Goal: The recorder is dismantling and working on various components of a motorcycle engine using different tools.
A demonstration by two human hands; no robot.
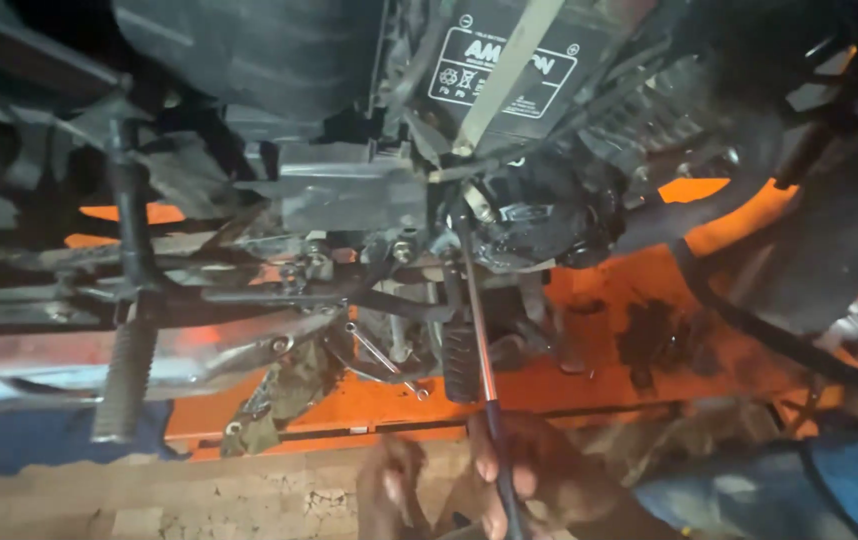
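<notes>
The right hand has its grip closed around a long screwdriver, whose tip reaches the motorcycle engine. The left hand sits just beside it above the orange lift platform; its grip cannot be told.

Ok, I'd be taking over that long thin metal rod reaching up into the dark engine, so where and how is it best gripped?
Probably low on the long thin metal rod, near its bottom end, coming from below beside the right hand already wrapped there. Its upper end is buried among dark engine parts and a black ribbed footpeg crowds its middle, so only the lower shaft is free. The left hand sits alongside.
</notes>
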